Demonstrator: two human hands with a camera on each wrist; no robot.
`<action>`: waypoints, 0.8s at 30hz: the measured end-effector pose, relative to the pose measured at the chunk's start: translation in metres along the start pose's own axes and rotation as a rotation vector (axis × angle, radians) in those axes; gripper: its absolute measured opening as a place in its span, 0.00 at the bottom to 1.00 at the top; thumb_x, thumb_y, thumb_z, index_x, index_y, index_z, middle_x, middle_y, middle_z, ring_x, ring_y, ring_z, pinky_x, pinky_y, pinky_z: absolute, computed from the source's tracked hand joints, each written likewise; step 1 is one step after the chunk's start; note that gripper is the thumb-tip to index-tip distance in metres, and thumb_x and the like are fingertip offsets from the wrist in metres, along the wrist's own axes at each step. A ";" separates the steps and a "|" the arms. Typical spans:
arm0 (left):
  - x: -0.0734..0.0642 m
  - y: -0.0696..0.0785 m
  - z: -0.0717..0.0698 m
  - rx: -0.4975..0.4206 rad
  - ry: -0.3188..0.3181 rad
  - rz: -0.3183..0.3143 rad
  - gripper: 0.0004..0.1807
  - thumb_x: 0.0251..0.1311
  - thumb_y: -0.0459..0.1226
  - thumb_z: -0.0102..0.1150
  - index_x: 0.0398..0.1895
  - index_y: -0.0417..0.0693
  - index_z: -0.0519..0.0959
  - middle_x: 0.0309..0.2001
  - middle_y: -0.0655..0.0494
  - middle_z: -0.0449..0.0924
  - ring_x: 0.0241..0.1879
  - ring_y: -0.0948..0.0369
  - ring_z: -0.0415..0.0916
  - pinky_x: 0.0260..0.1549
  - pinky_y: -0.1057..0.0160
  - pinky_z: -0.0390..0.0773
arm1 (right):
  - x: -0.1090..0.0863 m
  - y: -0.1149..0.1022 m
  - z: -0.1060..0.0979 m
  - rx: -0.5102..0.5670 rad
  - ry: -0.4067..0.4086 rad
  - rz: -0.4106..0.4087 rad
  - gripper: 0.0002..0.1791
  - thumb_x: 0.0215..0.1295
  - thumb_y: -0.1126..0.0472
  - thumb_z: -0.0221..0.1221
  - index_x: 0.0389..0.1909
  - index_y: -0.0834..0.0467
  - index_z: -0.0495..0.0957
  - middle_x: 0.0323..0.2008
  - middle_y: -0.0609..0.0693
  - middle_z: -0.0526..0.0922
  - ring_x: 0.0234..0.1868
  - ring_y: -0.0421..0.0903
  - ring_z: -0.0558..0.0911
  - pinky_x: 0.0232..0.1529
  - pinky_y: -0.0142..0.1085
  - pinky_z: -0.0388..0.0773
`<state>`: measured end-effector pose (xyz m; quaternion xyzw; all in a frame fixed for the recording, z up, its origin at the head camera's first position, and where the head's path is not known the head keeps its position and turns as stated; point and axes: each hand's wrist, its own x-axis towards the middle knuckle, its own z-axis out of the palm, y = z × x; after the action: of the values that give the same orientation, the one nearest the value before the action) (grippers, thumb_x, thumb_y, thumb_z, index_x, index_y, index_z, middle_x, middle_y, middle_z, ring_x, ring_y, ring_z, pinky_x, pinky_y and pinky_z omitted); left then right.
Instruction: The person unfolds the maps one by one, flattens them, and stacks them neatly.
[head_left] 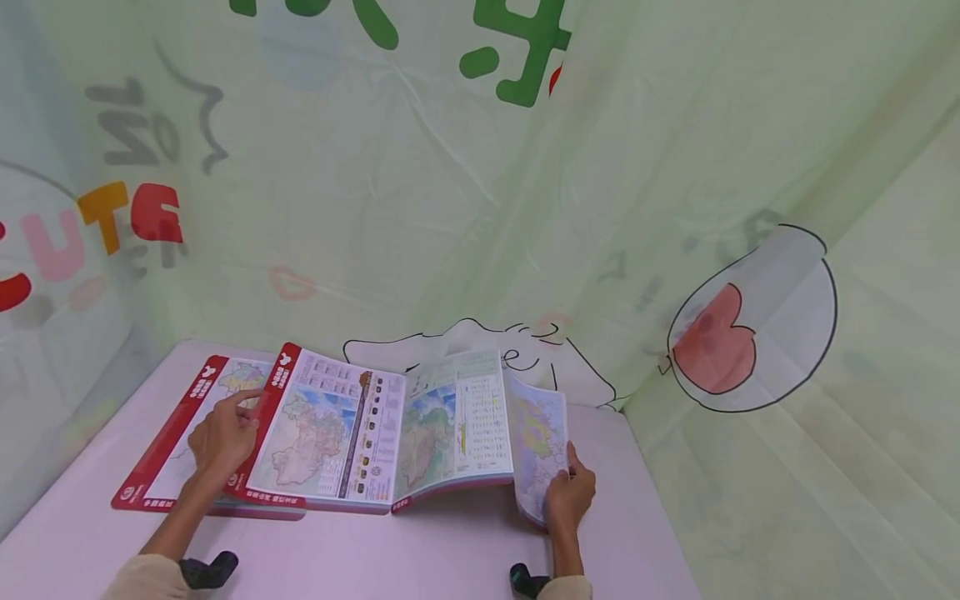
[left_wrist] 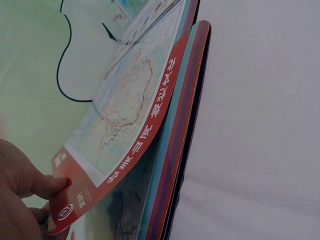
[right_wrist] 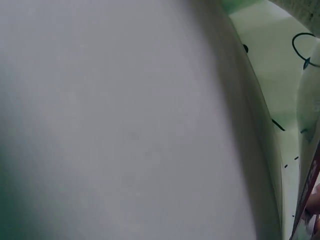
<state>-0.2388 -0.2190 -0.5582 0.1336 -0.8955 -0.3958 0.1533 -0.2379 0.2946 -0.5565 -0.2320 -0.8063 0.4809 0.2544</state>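
An open map book with glossy pages lies along the table. Its red-bordered left map page (head_left: 313, 437) is raised above another red-edged map page (head_left: 180, 467). My left hand (head_left: 222, 433) pinches the raised page at its left border. In the left wrist view the left thumb (left_wrist: 47, 185) presses on the red corner, with fingers behind it. A middle map page (head_left: 453, 417) stands tilted, its lower edge lifted. At the right, my right hand (head_left: 570, 493) grips the outer edge of a bent map page (head_left: 538, 442), thumb on the printed face.
A pale pinkish table (head_left: 375, 558) carries the pages. Behind it hangs a light green curtain (head_left: 420, 208) with printed letters and cartoon drawings. A black wrist strap (head_left: 210, 571) sits on the left forearm. A blurred pale surface (right_wrist: 130, 120) fills most of the right wrist view.
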 end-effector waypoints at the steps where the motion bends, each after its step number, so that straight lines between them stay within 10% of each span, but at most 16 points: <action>1: 0.000 -0.001 -0.001 0.002 -0.001 0.001 0.30 0.68 0.33 0.67 0.73 0.37 0.76 0.56 0.26 0.86 0.50 0.31 0.86 0.41 0.41 0.83 | 0.004 0.004 -0.001 -0.018 0.002 -0.002 0.31 0.72 0.79 0.48 0.74 0.64 0.75 0.53 0.76 0.82 0.42 0.59 0.80 0.38 0.33 0.69; 9: 0.003 -0.004 -0.011 0.015 -0.004 -0.010 0.30 0.68 0.33 0.66 0.72 0.34 0.76 0.55 0.24 0.85 0.48 0.31 0.85 0.43 0.37 0.84 | 0.022 0.020 -0.014 -0.070 0.026 -0.004 0.31 0.71 0.80 0.44 0.73 0.67 0.75 0.71 0.74 0.75 0.70 0.74 0.78 0.64 0.62 0.75; 24: 0.013 -0.009 -0.021 0.039 -0.052 -0.030 0.32 0.68 0.33 0.67 0.73 0.30 0.74 0.57 0.21 0.83 0.46 0.31 0.85 0.39 0.39 0.86 | 0.059 0.054 -0.025 -0.148 0.108 -0.153 0.33 0.59 0.81 0.46 0.63 0.66 0.84 0.60 0.75 0.83 0.48 0.65 0.85 0.40 0.52 0.79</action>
<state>-0.2420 -0.2432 -0.5492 0.1395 -0.9046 -0.3839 0.1216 -0.2601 0.3700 -0.5834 -0.2134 -0.8402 0.3858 0.3156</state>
